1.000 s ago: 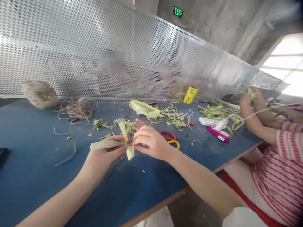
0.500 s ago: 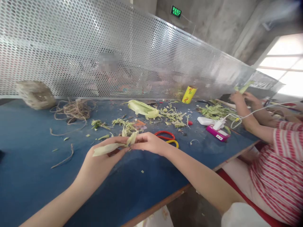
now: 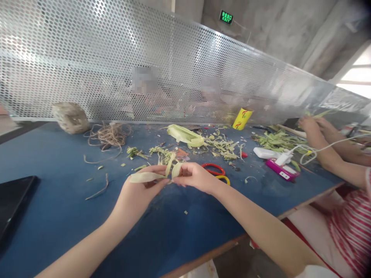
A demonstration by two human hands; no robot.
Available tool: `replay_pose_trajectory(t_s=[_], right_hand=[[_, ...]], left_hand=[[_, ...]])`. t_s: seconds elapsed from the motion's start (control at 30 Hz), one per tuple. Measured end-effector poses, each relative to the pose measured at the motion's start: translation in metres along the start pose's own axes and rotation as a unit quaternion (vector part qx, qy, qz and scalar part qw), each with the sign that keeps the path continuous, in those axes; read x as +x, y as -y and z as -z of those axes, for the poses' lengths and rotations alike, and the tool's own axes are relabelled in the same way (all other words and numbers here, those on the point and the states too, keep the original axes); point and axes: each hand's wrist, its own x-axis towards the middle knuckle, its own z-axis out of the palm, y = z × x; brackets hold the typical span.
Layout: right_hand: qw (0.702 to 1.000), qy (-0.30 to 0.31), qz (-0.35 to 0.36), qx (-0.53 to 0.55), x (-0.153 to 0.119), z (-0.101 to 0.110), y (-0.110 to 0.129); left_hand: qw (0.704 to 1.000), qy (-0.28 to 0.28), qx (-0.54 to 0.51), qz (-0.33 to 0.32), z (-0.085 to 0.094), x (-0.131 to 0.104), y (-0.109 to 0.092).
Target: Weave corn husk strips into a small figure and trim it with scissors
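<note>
The left hand and right hand pinch corn-husk strips; 2 upright ends between them now stand apart, apparently being separated.

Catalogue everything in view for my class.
Table: one, blue, foreground
Perforated screen: one, silver, behind table
Exit sign: one, green, above screen
Window: one, white, right
Blurred figures: at least two, unclear, behind screen
Lumpy block: one, greyish, back left
Twine tangle: one, brown, beside block
Loose twine: one, brown, left
Flat object: one, black, left
Husk bundle: one, pale green, back centre
Leaf scraps: many, green, centre and right
Cylinder: one, yellow, near screen
Handle loops: two, red and yellow, right
Power strip: one, magenta, right
Corded plug: one, white, on strip
Device: one, white, beside strip
Neighbour: one, red-striped top, right
Husk pieces: several, pale green, centre, held
Left hand: one, bare, holding husk
Right hand: one, bare, holding husk
</note>
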Motion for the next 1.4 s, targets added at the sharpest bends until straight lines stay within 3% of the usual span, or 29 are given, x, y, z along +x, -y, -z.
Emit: replay_pose_trajectory(t_s=[0.3,1.0,1.23,1.4], right_hand=[[0.999,-0.031,0.020,0.027,0.002,0.000,-0.003],[0.995,-0.017,0.044,-0.083,-0.006,-0.004,0.004],[0.992,-0.002,0.045,-0.117,-0.007,-0.003,0.007],[0.993,-0.015,0.039,-0.111,-0.007,0.000,0.007]], left_hand=[[0.991,-0.018,-0.123,0.056,0.001,-0.001,-0.006],[0.988,0.031,-0.132,0.074,-0.003,-0.005,-0.006],[0.982,0.022,-0.152,0.109,-0.002,-0.005,-0.006],[0.963,0.032,-0.221,0.148,-0.001,-0.005,-0.009]])
